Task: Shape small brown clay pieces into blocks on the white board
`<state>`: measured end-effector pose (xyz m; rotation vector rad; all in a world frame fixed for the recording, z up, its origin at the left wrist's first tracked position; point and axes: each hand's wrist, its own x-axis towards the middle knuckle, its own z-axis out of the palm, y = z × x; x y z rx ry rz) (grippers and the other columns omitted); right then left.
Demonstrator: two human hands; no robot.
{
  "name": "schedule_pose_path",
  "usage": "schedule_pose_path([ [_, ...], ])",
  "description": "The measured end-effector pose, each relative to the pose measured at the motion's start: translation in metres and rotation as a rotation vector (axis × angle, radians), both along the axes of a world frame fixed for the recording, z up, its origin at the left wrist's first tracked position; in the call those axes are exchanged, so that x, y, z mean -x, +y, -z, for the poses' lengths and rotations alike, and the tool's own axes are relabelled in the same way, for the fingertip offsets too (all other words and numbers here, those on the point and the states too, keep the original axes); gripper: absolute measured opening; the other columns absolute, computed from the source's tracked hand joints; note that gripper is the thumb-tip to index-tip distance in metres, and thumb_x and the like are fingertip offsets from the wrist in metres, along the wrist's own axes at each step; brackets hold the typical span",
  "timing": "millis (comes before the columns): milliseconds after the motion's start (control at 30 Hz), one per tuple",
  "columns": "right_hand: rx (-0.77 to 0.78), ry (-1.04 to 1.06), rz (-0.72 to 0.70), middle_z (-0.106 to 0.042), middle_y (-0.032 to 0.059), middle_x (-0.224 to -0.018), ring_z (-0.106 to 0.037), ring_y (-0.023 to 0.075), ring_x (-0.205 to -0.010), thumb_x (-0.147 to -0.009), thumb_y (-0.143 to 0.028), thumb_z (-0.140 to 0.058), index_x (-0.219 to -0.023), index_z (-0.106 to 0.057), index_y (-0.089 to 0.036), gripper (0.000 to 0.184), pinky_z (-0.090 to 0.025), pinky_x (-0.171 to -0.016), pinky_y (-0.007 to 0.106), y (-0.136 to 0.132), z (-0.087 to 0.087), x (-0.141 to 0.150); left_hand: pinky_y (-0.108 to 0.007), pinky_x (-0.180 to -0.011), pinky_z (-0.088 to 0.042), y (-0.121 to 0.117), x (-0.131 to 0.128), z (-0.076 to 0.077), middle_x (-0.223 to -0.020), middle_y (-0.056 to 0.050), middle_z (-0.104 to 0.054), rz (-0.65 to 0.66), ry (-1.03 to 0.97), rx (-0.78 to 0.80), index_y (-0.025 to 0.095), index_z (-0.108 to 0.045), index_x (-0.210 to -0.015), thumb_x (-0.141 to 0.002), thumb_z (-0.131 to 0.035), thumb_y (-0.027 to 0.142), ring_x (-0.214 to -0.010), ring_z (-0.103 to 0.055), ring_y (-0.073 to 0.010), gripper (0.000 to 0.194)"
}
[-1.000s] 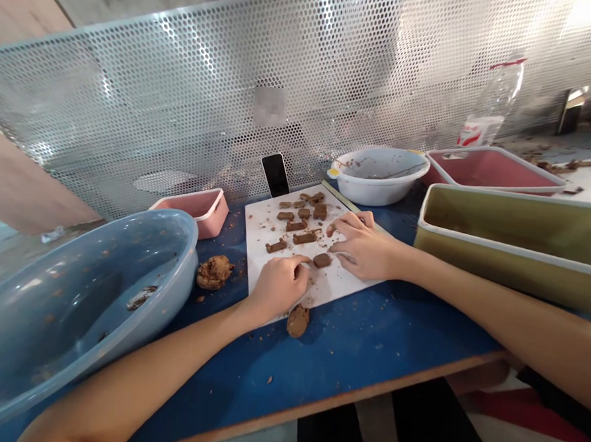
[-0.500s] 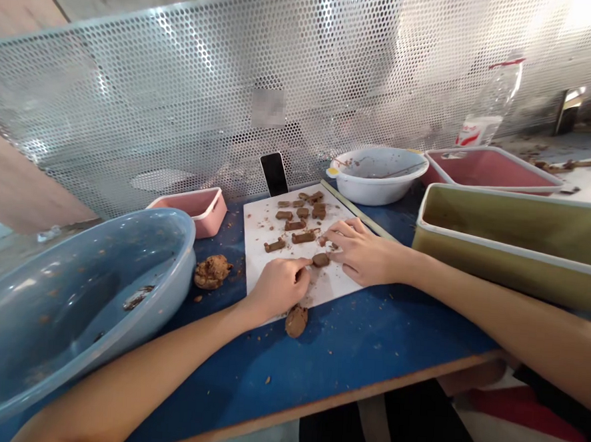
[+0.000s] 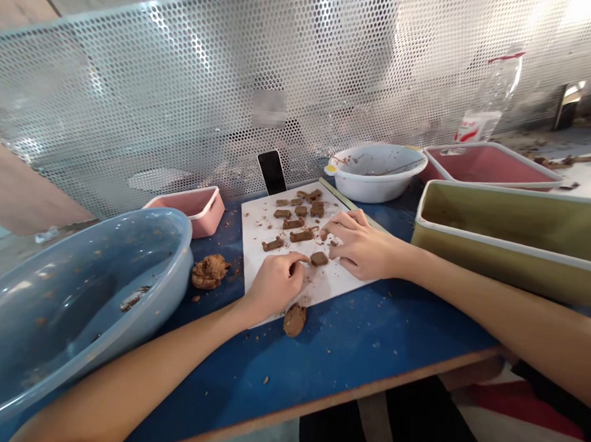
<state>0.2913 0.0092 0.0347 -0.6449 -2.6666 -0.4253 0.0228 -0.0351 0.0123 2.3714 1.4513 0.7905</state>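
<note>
A small brown clay block point(image 3: 318, 258) lies on a white sheet point(image 3: 329, 286) between my hands. My left hand point(image 3: 278, 280) rests at its left, index finger stretched to the block's edge and thumb apart below; the other fingers curl underneath, partly hidden. On the right, my right hand point(image 3: 359, 246) has its fingers spread and bent down on the sheet, close to the block with a small gap. Beyond them lie several shaped clay pieces, among them a bone-like bar point(image 3: 302, 235). A rounded clay lump point(image 3: 295, 320) sits at the sheet's near edge.
A large blue basin point(image 3: 174, 240) and a rough clay lump point(image 3: 210, 272) are at left, a pink box point(image 3: 208, 219) behind. A phone point(image 3: 272, 173) leans on the perforated metal screen point(image 3: 192, 108). A white basin point(image 3: 378, 186), green bin point(image 3: 514, 254) and pink bin point(image 3: 499, 167) stand right.
My right fingers drew in toward the block, then moved slightly back from it. My left hand keeps its place beside the block. The whole view has shifted a little.
</note>
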Motion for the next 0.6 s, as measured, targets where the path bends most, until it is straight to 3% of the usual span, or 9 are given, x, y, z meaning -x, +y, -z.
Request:
schedule_pose_path([
  [167, -0.007, -0.042, -0.018, -0.064, 0.0155, -0.131, -0.046, 0.0352, -0.124, -0.095, -0.011, -0.060, -0.094, -0.083, -0.023, 0.026, -0.040, -0.102, 0.055, 0.0004, -0.0005, -0.0013, -0.032, -0.076, -0.054, 0.0001, -0.0007, -0.0012, -0.089, -0.006, -0.085, 0.050, 0.037, -0.011, 0.020, -0.087, -0.116, -0.100, -0.055, 0.015, -0.073, -0.075, -0.0218, 0.037],
  [433, -0.047, -0.041, -0.026, -0.064, 0.0150, -0.135, -0.047, 0.0347, -0.125, -0.100, -0.014, -0.060, -0.104, -0.082, -0.025, 0.026, -0.041, -0.100, 0.052, -0.0026, 0.0000, 0.0002, -0.031, -0.075, -0.051, 0.0012, -0.0007, -0.0011, -0.088, -0.006, -0.084, 0.069, 0.047, -0.012, 0.020, -0.087, -0.115, -0.098, -0.057, 0.012, -0.071, -0.073, -0.0207, 0.036],
  [600, -0.014, 0.032, -0.002, -0.065, 0.0165, -0.132, -0.048, 0.0359, -0.125, -0.097, -0.012, -0.058, -0.094, -0.082, -0.022, 0.026, -0.040, -0.102, 0.056, 0.0001, 0.0009, -0.0020, -0.028, -0.065, -0.042, 0.0007, -0.0005, 0.0000, -0.068, -0.001, -0.074, -0.013, -0.027, -0.005, 0.019, -0.087, -0.109, -0.100, -0.055, 0.015, -0.056, -0.059, -0.0154, 0.033],
])
